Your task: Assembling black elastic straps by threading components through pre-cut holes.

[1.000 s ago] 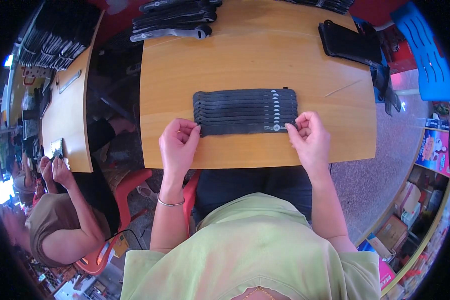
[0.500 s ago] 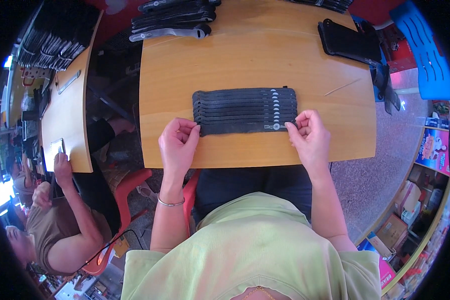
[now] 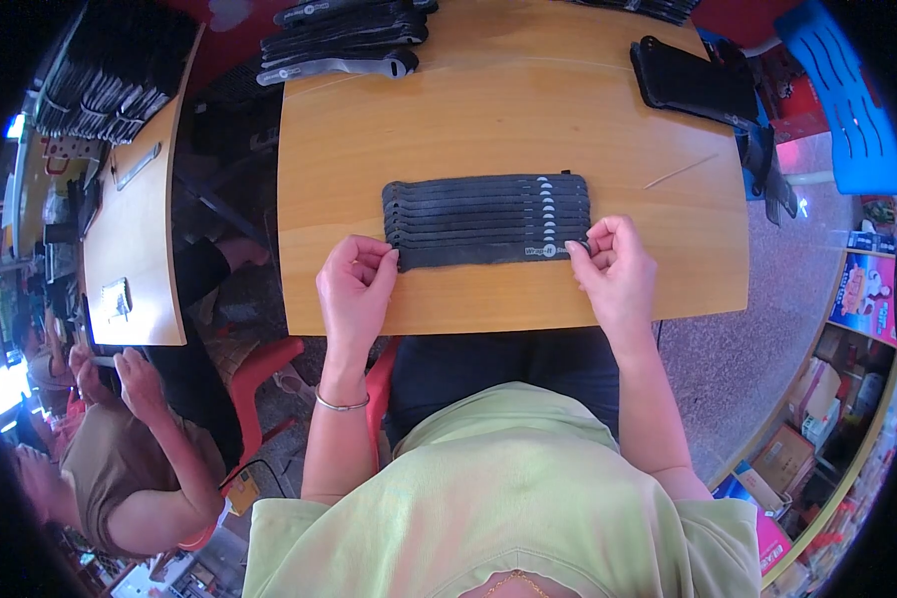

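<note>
On the wooden table in front of me lies a row of black fabric straps (image 3: 468,214), overlapped like steps, with a column of pale half-round marks near the right end. My left hand (image 3: 357,284) pinches the near left corner of the nearest strap between thumb and fingers. At the near right corner, my right hand (image 3: 616,274) grips the same strap's end, its thumb on top beside the pale print. Both hands rest close to the table's front edge, and the straps lie flat between them.
Bundled black straps (image 3: 344,45) lie at the table's far left, and a black strap stack (image 3: 693,85) at the far right. A thin stick (image 3: 680,171) lies right of the row. Blue slatted plastic (image 3: 842,100) stands beyond. At left, a co-worker (image 3: 140,458) sits by another table (image 3: 135,239).
My hands hold the same corners, with barely any shift. The co-worker at the left has drawn a hand back from the small packet on the other table.
</note>
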The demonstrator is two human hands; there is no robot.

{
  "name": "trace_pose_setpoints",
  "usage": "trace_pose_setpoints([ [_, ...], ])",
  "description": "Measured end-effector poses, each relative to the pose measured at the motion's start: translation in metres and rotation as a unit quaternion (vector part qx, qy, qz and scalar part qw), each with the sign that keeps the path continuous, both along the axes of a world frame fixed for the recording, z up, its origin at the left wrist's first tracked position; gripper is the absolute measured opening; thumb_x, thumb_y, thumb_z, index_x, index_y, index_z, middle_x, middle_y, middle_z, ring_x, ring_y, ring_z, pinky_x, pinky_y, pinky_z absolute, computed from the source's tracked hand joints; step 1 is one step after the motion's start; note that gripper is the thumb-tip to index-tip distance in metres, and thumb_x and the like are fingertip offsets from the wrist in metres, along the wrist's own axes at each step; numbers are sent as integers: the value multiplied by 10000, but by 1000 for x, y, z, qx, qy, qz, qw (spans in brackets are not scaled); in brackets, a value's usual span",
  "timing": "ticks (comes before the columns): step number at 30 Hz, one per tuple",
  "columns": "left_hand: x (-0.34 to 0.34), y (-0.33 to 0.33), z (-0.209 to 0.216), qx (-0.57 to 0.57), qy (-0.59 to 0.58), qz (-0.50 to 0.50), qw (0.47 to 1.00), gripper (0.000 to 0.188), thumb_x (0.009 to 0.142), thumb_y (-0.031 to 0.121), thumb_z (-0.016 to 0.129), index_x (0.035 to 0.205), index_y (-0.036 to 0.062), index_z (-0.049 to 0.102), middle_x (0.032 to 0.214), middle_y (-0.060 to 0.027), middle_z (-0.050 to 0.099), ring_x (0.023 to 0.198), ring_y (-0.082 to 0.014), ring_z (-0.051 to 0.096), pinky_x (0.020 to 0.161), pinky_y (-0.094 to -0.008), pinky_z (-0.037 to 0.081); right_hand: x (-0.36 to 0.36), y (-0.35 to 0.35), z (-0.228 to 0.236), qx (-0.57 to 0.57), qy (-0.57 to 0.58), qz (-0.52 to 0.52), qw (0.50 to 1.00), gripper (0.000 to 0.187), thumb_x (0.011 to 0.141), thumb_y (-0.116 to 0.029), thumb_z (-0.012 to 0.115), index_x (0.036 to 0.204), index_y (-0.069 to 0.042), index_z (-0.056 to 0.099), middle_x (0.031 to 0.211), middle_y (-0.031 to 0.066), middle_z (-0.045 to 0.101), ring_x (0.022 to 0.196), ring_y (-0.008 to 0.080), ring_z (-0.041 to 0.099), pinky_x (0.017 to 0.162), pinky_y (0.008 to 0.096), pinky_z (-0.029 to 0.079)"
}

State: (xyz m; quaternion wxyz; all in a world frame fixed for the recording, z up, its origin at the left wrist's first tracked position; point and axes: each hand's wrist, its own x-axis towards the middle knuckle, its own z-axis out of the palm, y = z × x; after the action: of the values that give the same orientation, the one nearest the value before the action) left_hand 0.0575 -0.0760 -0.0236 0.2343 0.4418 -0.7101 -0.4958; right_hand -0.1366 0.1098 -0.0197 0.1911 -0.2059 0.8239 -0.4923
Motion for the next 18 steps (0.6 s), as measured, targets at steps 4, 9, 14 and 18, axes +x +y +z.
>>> trace_pose_setpoints([
  [4, 0, 2, 2, -7, -8, 1, 1000, 63, 806, -28, 656, 821, -23, 595, 663, -10, 588, 525, -19, 488, 474, -169, 379, 2, 0, -2, 2, 20, 3, 1000, 253, 779, -64, 726, 905, -34, 508, 671, 33, 574, 531, 92, 555, 529, 254, 463],
  [9, 0, 2, 1, -21, -10, 0, 1000, 64, 808, -25, 656, 821, -23, 593, 665, -11, 584, 530, -23, 489, 479, -172, 381, 1, 1, -4, 10, 33, 7, 999, 280, 774, -66, 729, 935, -39, 501, 667, 38, 570, 521, 103, 550, 527, 262, 461],
  [14, -2, 4, 3, -22, -13, 0, 1000, 63, 810, -21, 656, 822, -23, 594, 668, -14, 585, 533, -26, 491, 482, -175, 384, 0, 3, -5, 3, 49, 1, 999, 355, 769, -61, 729, 1014, -44, 474, 658, 41, 558, 516, 115, 555, 512, 275, 451],
  [18, -2, 4, 1, -26, -14, 1, 1000, 62, 806, -24, 656, 827, -24, 597, 669, -13, 585, 534, -26, 492, 483, -175, 385, 1, 3, -5, 1, 41, -5, 999, 389, 767, -54, 728, 1055, -45, 466, 662, 41, 552, 515, 120, 561, 502, 280, 448],
])
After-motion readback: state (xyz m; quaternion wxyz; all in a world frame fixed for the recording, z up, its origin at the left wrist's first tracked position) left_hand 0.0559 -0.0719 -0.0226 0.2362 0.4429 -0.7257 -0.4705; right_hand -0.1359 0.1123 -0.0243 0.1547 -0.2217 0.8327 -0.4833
